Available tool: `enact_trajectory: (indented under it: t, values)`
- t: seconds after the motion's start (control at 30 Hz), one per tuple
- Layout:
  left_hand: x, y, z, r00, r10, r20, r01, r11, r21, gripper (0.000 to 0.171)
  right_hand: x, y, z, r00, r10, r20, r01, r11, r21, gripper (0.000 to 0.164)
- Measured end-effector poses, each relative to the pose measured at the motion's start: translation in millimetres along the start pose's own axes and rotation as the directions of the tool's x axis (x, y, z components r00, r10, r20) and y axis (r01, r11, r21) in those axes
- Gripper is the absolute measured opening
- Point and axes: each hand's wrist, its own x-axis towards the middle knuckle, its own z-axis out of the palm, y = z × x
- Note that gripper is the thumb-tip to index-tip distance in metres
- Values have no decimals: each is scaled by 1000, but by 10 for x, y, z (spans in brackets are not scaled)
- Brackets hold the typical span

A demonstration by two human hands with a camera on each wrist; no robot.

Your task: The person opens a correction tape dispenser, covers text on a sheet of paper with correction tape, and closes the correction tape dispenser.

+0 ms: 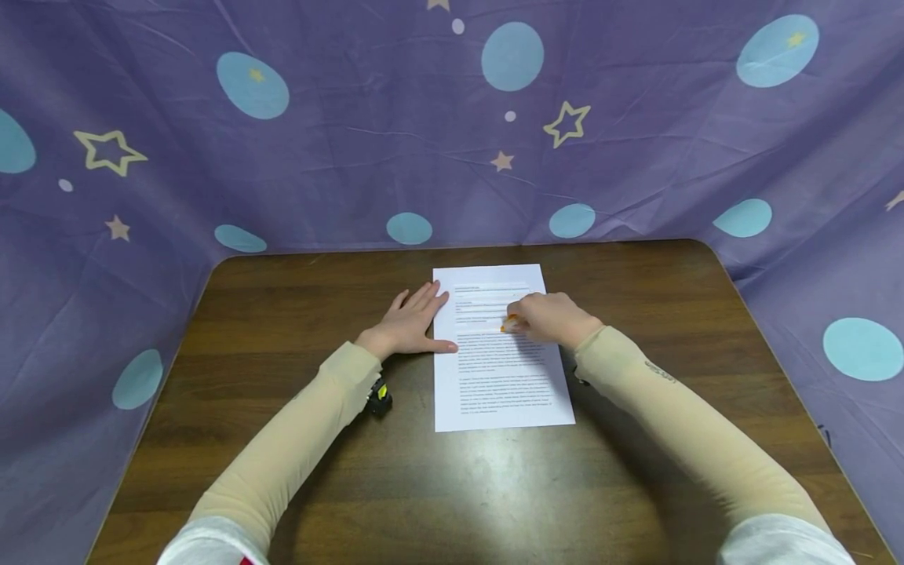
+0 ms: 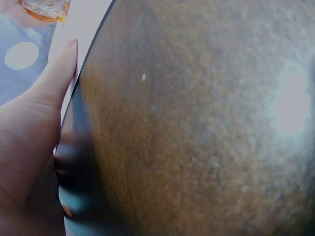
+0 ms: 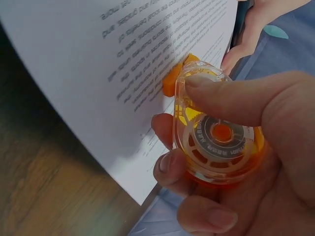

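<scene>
A printed sheet of paper (image 1: 508, 400) lies on the wooden table, lines of text running across it. My left hand (image 1: 413, 322) rests with spread, straight fingers at the sheet's left edge, its thumb on the paper. In the left wrist view that thumb (image 2: 61, 69) lies along the paper's border. Over the upper right part of the sheet, my right hand (image 1: 551, 318) grips a correction tape (image 3: 216, 132) with a clear case and orange parts. Its orange tip (image 3: 172, 81) is at the printed lines; whether it touches the paper, I cannot tell.
The brown wooden table (image 1: 297, 314) extends around the sheet on all sides. Behind and beside it hangs a purple cloth (image 1: 381, 141) with stars and blue spots. A black device (image 1: 380, 399) sits at the left wrist.
</scene>
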Motion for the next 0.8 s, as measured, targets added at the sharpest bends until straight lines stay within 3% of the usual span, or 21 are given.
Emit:
enact_trajectory:
  t: [0.8]
  values:
    - [-80,123,-99,1000,-18,12,18,1000,23,114,-174,239,-8,998,52,25,-52,999,5,3]
